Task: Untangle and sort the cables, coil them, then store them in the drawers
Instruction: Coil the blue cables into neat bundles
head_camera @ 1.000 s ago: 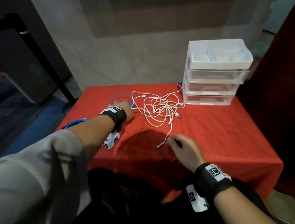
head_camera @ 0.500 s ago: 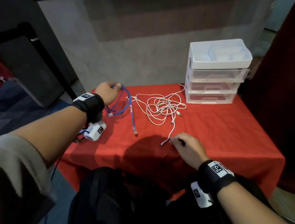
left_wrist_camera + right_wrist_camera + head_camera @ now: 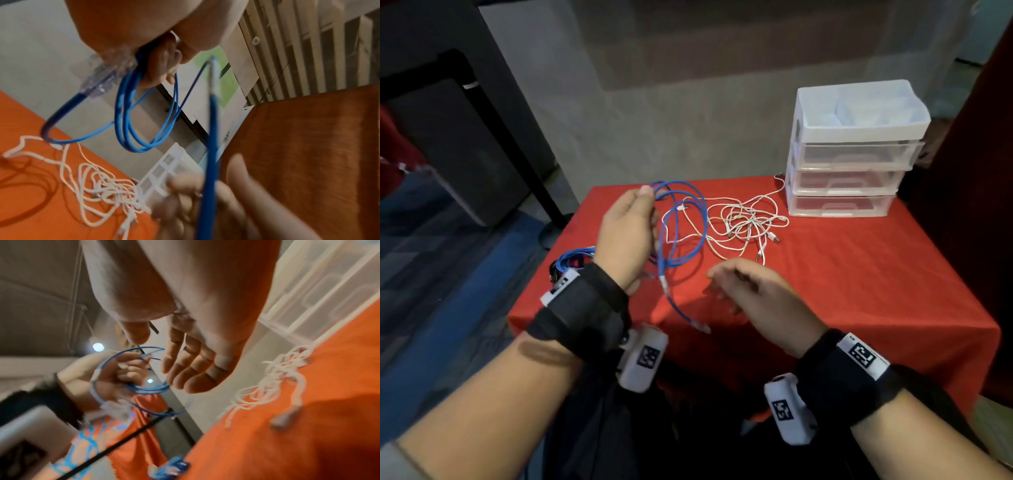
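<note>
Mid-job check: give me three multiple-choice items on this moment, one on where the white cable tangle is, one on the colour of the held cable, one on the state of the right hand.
1. Where is the white cable tangle?
A. in the top tray
B. on the red tablecloth, near the drawer unit
C. on the floor

2. What colour is the cable held by the left hand?
A. blue
B. black
C. yellow

3. What state is the right hand in?
A. fist round a plug
B. pinching white cable
C. open, holding nothing

Answers: B, it lies loose on the cloth; A, blue loops hang from the left hand's fingers; C, the right wrist view shows spread, empty fingers.
</note>
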`<state>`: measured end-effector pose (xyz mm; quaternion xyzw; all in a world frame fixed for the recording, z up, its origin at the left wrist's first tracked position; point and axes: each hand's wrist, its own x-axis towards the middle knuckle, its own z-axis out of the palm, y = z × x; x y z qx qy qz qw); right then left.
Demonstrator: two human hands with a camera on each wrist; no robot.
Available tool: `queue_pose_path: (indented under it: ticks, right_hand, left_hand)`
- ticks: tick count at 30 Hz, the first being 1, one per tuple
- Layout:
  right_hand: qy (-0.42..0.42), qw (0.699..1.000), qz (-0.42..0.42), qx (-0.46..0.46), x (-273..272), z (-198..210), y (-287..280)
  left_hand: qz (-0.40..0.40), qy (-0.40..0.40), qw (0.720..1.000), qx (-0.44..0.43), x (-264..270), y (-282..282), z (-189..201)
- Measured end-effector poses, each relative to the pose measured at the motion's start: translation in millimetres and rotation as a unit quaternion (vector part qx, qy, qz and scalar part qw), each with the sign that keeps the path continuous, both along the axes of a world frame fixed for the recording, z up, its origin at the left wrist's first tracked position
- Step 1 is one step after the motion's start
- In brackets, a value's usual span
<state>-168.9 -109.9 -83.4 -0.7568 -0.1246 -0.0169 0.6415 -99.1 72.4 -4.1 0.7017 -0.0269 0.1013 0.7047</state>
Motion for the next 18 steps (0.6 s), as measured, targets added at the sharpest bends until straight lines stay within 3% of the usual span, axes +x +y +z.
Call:
queue_pose_path:
  ticks: [4,9,13,18]
  right_hand:
    - [-0.033,0.998,0.041,-0.023,-8.1,21.9,22.9]
    - [-0.032,0.999,0.021,-0.025,-13.7,22.3,-5.8]
    - [-0.027,0.987,-0.142,0.075,-11.2,26.5,-64.2]
    - [0.019,0.908,-0.299,0.291,1.5,46.1,-153.5]
  left_hand:
    - [-0.105,0.043,0.986,-0.120,-25.8,-29.0,-9.8]
    - [-0.120,0.068,0.978,-0.159,-21.1,-18.9,-13.3]
    - [-0.060,0.146,0.979,-0.132,1.9,14.8,-29.8]
    - [0.031,0.269,0.940,-0.210,39.9,72.2,-62.8]
